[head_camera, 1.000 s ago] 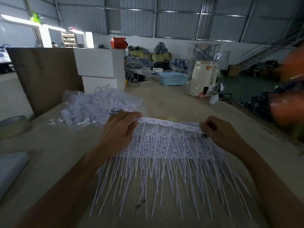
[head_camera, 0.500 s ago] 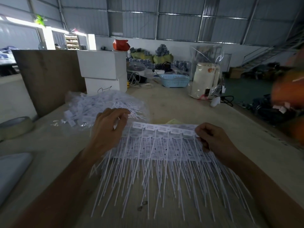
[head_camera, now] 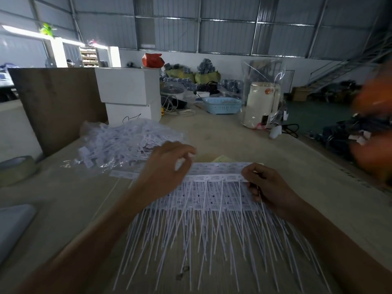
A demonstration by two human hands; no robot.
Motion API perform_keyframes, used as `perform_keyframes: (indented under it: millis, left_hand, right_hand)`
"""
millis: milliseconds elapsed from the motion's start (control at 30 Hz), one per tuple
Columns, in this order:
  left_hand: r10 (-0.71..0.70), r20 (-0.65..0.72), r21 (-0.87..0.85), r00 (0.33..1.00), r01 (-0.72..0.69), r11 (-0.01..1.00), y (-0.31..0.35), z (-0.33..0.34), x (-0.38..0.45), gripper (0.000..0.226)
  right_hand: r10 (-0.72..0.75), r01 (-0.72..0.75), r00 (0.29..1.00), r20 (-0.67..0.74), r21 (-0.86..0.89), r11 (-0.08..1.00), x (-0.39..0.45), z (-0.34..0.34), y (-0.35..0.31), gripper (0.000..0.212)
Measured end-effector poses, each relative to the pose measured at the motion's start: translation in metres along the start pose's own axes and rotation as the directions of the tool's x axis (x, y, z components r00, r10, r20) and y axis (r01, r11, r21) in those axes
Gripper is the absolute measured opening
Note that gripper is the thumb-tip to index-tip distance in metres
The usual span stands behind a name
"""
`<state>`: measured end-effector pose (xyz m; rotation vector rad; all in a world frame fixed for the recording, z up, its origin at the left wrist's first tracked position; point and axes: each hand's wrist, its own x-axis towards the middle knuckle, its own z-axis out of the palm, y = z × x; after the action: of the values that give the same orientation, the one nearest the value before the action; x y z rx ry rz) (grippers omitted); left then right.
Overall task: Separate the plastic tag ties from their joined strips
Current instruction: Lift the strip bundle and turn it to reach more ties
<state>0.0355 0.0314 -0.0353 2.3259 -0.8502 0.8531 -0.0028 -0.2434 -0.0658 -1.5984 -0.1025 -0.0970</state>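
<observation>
A stack of joined white tag-tie strips (head_camera: 214, 196) lies on the table in front of me, their thin tails fanning toward me. My left hand (head_camera: 165, 170) is at the left end of the top strip (head_camera: 218, 177), fingers curled and pinched on a white tag head there. My right hand (head_camera: 269, 187) grips the right end of that strip. To the far left, a heap of separated ties (head_camera: 127, 143) rests on a clear plastic bag. One loose tie (head_camera: 122, 174) lies just left of my left hand.
A tape roll (head_camera: 14, 168) and a grey flat object (head_camera: 12, 225) sit at the left. Behind stand a brown board (head_camera: 57, 102), white boxes (head_camera: 129, 92), a blue basket (head_camera: 222, 105) and a bagged white appliance (head_camera: 261, 105). A blurred orange shape (head_camera: 373, 149) fills the right edge.
My left hand swung left toward the heap of separated ties and has come back to the strip's left end. My right hand kept its hold on the right end.
</observation>
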Motion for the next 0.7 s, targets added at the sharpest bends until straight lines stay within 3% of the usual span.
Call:
perform_keyframes:
  millis: [67,167,267,400,467,533,700]
  left_hand:
    - [0.038,0.202,-0.028,0.979,-0.033,0.999,0.018,0.015,0.004,0.034]
    - [0.082,0.382,0.022,0.921,-0.098,0.995,0.042,0.043,0.003,0.053]
    - [0.074,0.307,0.085,0.949,-0.105,0.991,0.054,0.058,0.004,0.046]
    - [0.244,0.122,0.32,0.962,-0.271,0.908,0.06,0.047,0.009,0.036]
    - [0.29,0.128,0.389,0.948,-0.318,0.865,0.059,0.04,0.011,0.035]
    - [0.254,0.189,0.388,0.949,-0.31,0.868,0.054,0.037,0.01,0.036]
    - [0.044,0.294,0.255,0.955,-0.123,0.959,0.034,0.048,-0.008,0.042]
  right_hand:
    - [-0.005,0.003,0.999,0.034,0.058,0.998,0.002,0.001,0.003,0.018]
    - [-0.013,0.005,0.997,0.076,0.104,0.995,0.004,-0.001,0.005,0.018]
    - [0.004,-0.013,0.997,0.081,0.118,0.993,0.004,-0.004,0.005,0.018]
    - [0.033,-0.048,0.995,0.095,0.156,0.987,0.002,-0.003,0.001,0.014]
    - [0.059,-0.075,0.992,0.111,0.143,0.987,-0.001,0.0,-0.001,0.015]
    - [0.102,-0.116,0.987,0.12,0.108,0.987,-0.003,0.003,-0.003,0.012]
    - [0.2,-0.211,0.967,0.16,0.055,0.976,-0.006,0.004,-0.004,0.011]
